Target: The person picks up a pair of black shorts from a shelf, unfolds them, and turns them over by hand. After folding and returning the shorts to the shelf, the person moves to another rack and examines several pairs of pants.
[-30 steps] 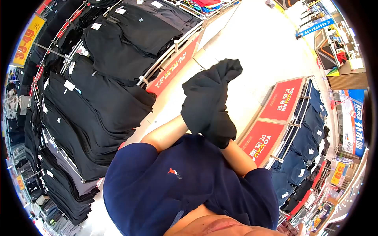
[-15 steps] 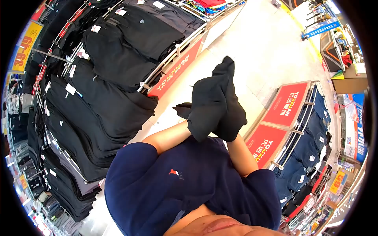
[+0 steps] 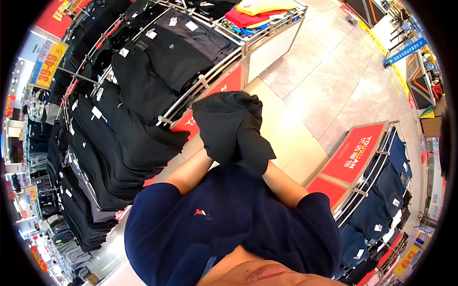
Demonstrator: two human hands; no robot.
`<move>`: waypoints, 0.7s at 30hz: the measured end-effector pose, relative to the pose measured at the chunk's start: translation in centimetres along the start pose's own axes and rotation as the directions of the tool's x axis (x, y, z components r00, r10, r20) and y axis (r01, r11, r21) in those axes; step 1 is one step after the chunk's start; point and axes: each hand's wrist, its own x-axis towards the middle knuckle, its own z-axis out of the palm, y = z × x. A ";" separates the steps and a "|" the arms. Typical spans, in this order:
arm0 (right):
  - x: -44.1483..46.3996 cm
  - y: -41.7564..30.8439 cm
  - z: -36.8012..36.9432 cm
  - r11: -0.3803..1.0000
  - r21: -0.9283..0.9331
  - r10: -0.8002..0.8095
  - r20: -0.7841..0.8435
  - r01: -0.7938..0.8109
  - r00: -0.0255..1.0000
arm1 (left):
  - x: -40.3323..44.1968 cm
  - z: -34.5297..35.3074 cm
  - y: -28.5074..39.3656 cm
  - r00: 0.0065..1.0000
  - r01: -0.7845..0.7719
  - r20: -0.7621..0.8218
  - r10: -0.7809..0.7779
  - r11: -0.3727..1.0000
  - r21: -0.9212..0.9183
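A bunched black garment [image 3: 229, 131] hangs in front of my chest, held up by both forearms. Its kind cannot be made out from the folds. My left forearm [image 3: 194, 172] goes in under the cloth from the left. From the right, my right forearm [image 3: 282, 182] disappears beneath its lower edge. Both hands are covered by the fabric, so their fingers do not show. The upper end of the garment is gathered into a crumpled lump. Nearest on the left is a stack of black garments [image 3: 114, 152] with white tags on a metal rack.
More black clothes [image 3: 143, 81] lie along the metal rail [image 3: 200, 86] at left. Yellow and red folded clothes [image 3: 253, 16] lie at the rack's far end. On the right stands a rack with red sign panels [image 3: 350, 152] and dark blue garments [image 3: 386, 183]. Tiled floor [image 3: 305, 105] runs between.
The black garment has shifted left, and its tall upper point has folded into a rounded bunch. Both forearms moved left with it. The camera view has turned slightly, showing more of the far aisle.
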 end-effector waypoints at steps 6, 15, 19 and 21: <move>-0.7 9.8 0.1 -0.079 0.990 0.448 0.138 -0.114 0.883 | 1.8 6.3 -3.8 0.882 -0.468 0.424 0.207 0.277 0.839; -3.5 11.1 -12.1 0.937 0.248 0.226 0.112 -0.248 0.968 | 4.1 12.6 -9.8 0.938 -0.347 0.332 0.104 0.208 0.915; -5.5 14.9 -9.5 0.625 0.747 0.286 0.048 -0.225 0.957 | 5.5 13.5 -8.2 0.916 -0.337 0.384 -0.119 0.295 0.894; -5.7 16.3 -9.2 0.474 0.855 0.311 0.060 -0.209 0.949 | 6.7 15.5 -6.6 0.923 -0.380 0.378 0.067 0.302 0.874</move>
